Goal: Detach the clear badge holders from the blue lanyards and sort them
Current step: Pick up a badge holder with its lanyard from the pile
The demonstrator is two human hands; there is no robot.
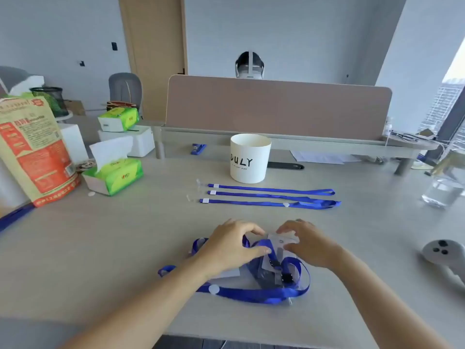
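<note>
A tangle of blue lanyards (pixel 251 294) with clear badge holders (pixel 266 273) lies on the desk near the front edge. My left hand (pixel 231 245) pinches a blue lanyard strap at the top of the pile. My right hand (pixel 305 244) grips a clear badge holder (pixel 281 239) beside it, fingers on its upper edge. Further back, three blue lanyards (pixel 271 196) lie stretched out side by side, clear clips at their left ends. A white cylindrical container (pixel 250 158) marked "DULY" stands behind them.
Green tissue packs (pixel 115 175) and a red-and-tan bag (pixel 32 147) stand at the left. A clear water bottle (pixel 442 190) and a white controller (pixel 442 255) sit at the right. A desk divider (pixel 276 107) closes the back; a person sits behind it.
</note>
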